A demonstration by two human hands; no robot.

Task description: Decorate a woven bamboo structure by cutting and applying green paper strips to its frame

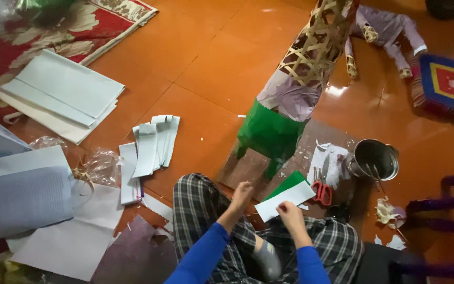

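I sit cross-legged on the orange tiled floor in plaid trousers and blue sleeves. My right hand (290, 214) pinches the near corner of a white paper strip (286, 199) that lies over a green sheet (290, 182). My left hand (243, 192) hovers just left of the strip with curled fingers; whether it touches the paper is unclear. In front of me stands a woven bamboo animal frame (313, 50), partly covered with purple paper and green paper (269, 135), on a brown board (248, 168).
Red-handled scissors (321, 192) and a metal pot (375, 159) lie to the right. Folded white paper strips (153, 142) and stacked white sheets (61, 92) lie left. A small purple paper animal (387, 29) and a colourful mat (450, 84) are far right.
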